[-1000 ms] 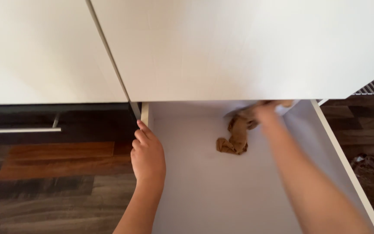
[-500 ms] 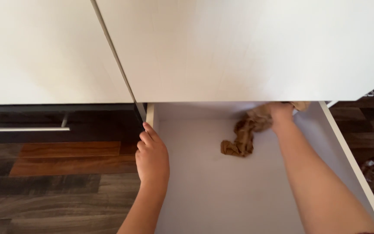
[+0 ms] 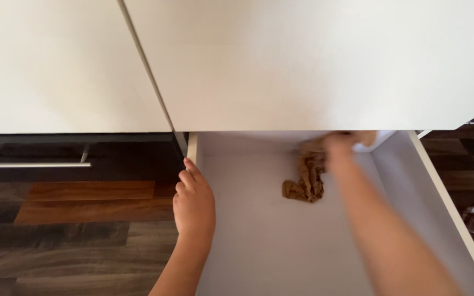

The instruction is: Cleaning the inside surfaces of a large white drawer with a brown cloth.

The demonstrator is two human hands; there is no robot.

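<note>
Item: crumpled tan cloth (image 3: 305, 178), thin and stocking-like. Location: inside the open white drawer (image 3: 281, 257), on its floor toward the back, right of centre. Long axis runs roughly front to back; the bunched lower end points toward the viewer and slightly left, and the upper end rises toward the drawer's rear, where it passes under the white cabinet top (image 3: 303, 66) and is cut off from view.

Right hand (image 3: 340, 143): at the rear of the drawer, touching the upper end of the cloth. Blurred by motion and partly hidden beneath the cabinet top; the fingers seem closed on the fabric, but how far they are curled cannot be told.

Left hand (image 3: 194, 200): resting on the drawer's left wall, fingers gently bent over the edge, holding nothing else.

Surroundings: white cabinet front with a metal bar handle (image 3: 31, 164) at left; dark wood-plank floor (image 3: 72, 241) below; a small pale object beside the right hand, indistinct.
</note>
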